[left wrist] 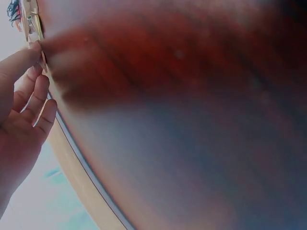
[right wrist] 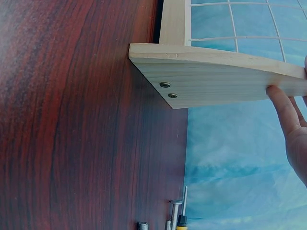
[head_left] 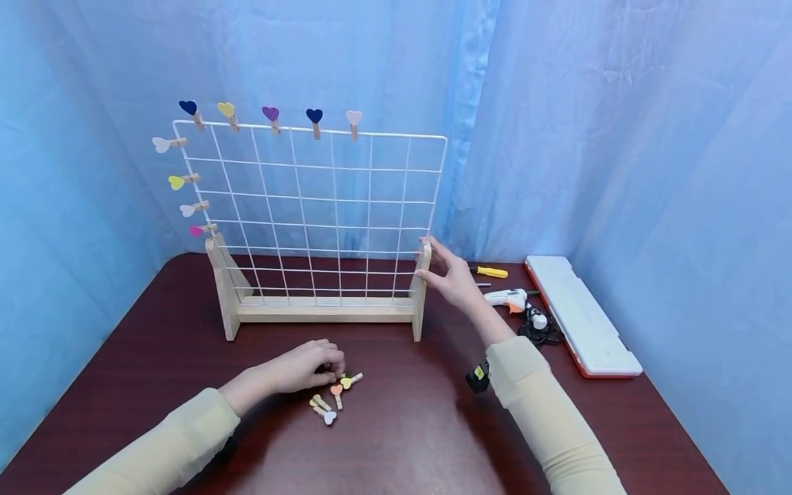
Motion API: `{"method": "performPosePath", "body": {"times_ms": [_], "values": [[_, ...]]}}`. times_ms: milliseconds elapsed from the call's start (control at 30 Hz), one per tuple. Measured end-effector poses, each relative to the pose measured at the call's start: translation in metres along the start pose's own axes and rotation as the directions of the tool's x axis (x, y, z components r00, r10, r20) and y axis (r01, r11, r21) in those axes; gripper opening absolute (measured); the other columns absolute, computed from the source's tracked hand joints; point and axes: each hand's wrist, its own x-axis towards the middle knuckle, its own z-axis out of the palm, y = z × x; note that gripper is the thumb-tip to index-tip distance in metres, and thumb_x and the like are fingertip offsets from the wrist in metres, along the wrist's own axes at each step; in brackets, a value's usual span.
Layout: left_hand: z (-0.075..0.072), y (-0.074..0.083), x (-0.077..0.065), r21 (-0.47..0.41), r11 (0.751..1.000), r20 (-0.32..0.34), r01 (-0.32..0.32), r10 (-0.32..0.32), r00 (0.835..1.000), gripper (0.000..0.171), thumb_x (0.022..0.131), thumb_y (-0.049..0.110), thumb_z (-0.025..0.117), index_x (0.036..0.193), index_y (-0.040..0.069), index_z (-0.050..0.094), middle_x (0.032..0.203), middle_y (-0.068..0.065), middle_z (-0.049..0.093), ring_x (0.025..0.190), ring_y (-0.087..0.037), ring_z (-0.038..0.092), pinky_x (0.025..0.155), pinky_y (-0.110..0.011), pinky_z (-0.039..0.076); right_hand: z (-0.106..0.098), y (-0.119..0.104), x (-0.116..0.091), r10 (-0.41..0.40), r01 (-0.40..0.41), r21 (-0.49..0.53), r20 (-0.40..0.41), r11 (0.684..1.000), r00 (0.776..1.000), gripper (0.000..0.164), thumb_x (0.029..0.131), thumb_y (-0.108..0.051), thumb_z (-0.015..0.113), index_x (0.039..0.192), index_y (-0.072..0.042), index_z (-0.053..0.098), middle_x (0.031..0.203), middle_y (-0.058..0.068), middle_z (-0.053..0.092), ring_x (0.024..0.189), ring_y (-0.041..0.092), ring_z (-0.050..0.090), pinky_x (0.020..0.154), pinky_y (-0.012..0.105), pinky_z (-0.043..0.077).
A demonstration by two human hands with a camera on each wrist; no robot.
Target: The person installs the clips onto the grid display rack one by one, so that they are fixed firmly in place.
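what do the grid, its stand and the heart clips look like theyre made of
Grid: probably metal wire with a white coating, judging by its thin, straight, even bars.
Stand: pale wood, seemingly unpainted; grain lines show on its side panel.
Heart clips: likely wooden, with tan pegs and coloured, perhaps painted hearts; too small to be sure.

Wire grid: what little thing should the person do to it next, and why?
Probably lift a loose peg with the left hand, which is down at the small cluster, toward the right part of the top bar: the row of clipped pegs stops partway, leaving that stretch bare. The right hand holds the wooden stand, perhaps steadying it.
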Motion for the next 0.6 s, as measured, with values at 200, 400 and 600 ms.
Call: {"method": "performPosePath", "body": {"times_ms": [200,400,600], "values": [[-0.009,0.001,0.000,0.008,1.000,-0.115,0.009,-0.008,0.993,0.017,0.074,0.004,0.060,0.080,0.019,0.057,0.077,0.008,0.051,0.068,-0.008,0.050,0.060,-0.017,0.040,0.001,-0.002,-0.001,-0.026,0.026,0.023,0.000,0.999,1.000,0.065,0.080,-0.028,0.065,0.136,-0.035,0.032,0.123,0.004,0.056,0.113,0.017,0.051,0.080,0.037,0.049],[-0.047,0.010,0.012,-0.043,0.998,-0.288,0.047,-0.057,0.956,0.013,0.075,0.002,0.063,0.078,0.014,0.062,0.078,0.007,0.058,0.070,-0.005,0.053,0.061,-0.020,0.047,0.001,-0.002,0.000,-0.030,0.030,0.006,-0.005,1.000,1.000,0.063,0.081,-0.028,0.065,0.135,-0.035,0.033,0.121,0.006,0.057,0.111,0.018,0.053,0.081,0.037,0.049],[-0.103,0.035,0.033,-0.052,0.995,-0.458,0.089,-0.103,0.883,0.015,0.072,0.008,0.072,0.087,0.011,0.069,0.089,0.005,0.062,0.073,-0.005,0.055,0.060,-0.022,0.047,0.000,0.000,0.000,-0.025,0.025,0.001,-0.004,1.000,1.000,0.062,0.080,-0.030,0.064,0.134,-0.038,0.033,0.119,0.002,0.058,0.111,0.015,0.053,0.082,0.038,0.048]]}}
